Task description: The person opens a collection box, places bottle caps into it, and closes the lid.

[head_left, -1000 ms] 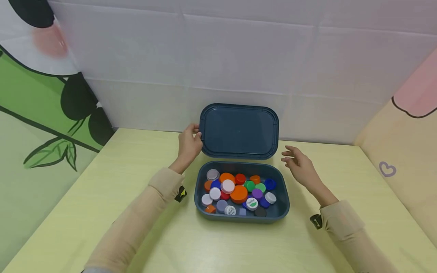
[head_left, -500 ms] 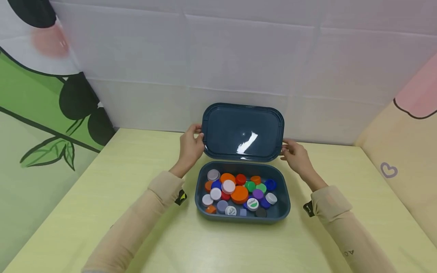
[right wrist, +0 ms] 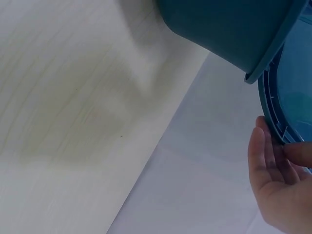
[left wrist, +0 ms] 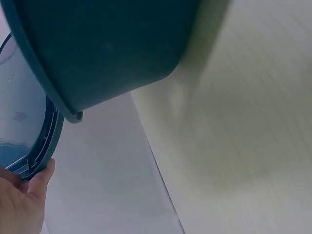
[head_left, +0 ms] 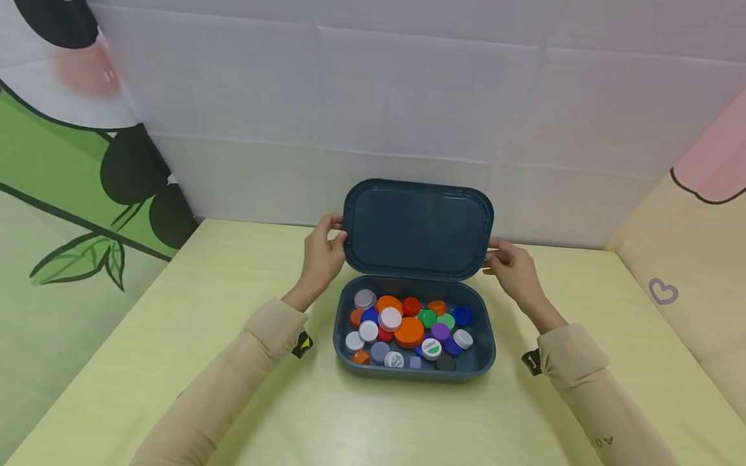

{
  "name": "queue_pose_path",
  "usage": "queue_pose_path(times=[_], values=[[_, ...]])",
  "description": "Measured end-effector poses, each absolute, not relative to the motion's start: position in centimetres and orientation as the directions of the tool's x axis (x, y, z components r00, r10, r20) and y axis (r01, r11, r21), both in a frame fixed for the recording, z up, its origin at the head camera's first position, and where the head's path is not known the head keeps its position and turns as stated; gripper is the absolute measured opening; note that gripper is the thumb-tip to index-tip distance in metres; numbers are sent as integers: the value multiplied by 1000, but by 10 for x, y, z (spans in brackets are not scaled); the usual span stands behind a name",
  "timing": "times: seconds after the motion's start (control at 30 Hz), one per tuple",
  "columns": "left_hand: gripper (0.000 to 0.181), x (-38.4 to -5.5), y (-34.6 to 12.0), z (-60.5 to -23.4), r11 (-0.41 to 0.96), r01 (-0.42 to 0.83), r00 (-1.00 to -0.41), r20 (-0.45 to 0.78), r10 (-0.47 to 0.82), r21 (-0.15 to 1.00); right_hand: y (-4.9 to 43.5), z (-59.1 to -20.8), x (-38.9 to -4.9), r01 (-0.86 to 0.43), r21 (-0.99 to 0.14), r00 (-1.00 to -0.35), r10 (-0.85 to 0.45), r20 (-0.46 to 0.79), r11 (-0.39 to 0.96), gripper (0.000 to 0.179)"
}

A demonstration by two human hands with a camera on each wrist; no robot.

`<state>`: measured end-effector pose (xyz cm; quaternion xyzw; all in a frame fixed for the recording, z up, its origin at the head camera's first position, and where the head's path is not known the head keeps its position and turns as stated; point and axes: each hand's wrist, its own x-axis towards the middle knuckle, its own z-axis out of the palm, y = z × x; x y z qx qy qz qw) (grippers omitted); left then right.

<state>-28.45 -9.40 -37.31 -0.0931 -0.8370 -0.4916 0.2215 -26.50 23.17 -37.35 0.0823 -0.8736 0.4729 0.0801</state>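
A dark blue lid point(head_left: 416, 230) stands tilted up behind the matching plastic box point(head_left: 414, 374), its inner face toward me. My left hand point(head_left: 324, 254) pinches the lid's left edge between thumb and fingers. At the opposite edge my right hand point(head_left: 515, 270) grips the lid, thumb in front and fingers behind, as the right wrist view shows with the hand point(right wrist: 285, 180) at the rim. Inside the box lie many bottle caps, among them a large orange cap point(head_left: 409, 332), a purple cap point(head_left: 440, 332), a green cap point(head_left: 427, 318) and a white cap point(head_left: 390, 319).
The box rests on a pale yellow wood-grain table point(head_left: 373, 424). A white cloth-like wall point(head_left: 419, 103) rises right behind the lid. Painted side panels stand at the left point(head_left: 76, 213) and right point(head_left: 693, 272) of the table.
My right hand has come in to the lid's right edge and taken hold of it. The lid has shifted slightly right and lower toward the box. The box and caps have not moved.
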Motion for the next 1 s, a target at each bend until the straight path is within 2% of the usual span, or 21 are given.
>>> queue_pose_path(times=[0.4,0.73,1.0], values=[[25,-263,-110,-377,448,461,-872,485,69,766,224,-379,-231,-284,-781,-946,-32,322,557,29],[26,-249,-131,-380,308,533,-845,484,227,788,220,-383,-196,-379,-759,-913,-78,401,529,25],[27,-239,-148,-382,345,583,-810,493,319,735,213,-386,-173,-410,-759,-897,-75,435,505,21]])
